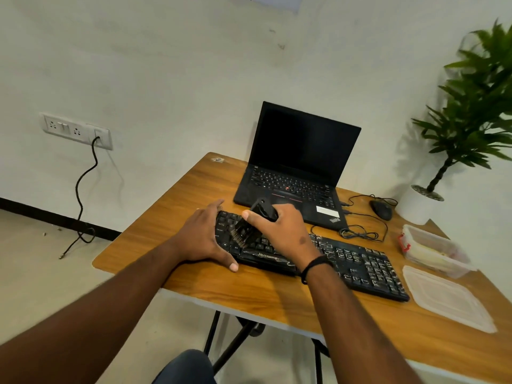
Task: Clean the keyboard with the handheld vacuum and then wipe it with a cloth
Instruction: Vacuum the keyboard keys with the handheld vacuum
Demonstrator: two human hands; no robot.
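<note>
In the head view, a long black computer keyboard (318, 256) lies across the near middle of a wooden-topped table (194, 189), just in front of an open black laptop (299, 162). The right hand (279, 231) grasps a small black handheld vacuum (253, 223), fingers curled round its body, and tilts its bristled nozzle down onto the keys at the keyboard's left end. The left hand (205, 234) lies released and flat, fingers straight, pressing on the keyboard's left edge to steady it. By my reading, vacuuming is under way at the left end; the rest of the keys and the whole wiping step remain. No cloth is plainly visible. A clear plastic container (435, 250) sits at the far right, its lid (448, 297) nearer.
</note>
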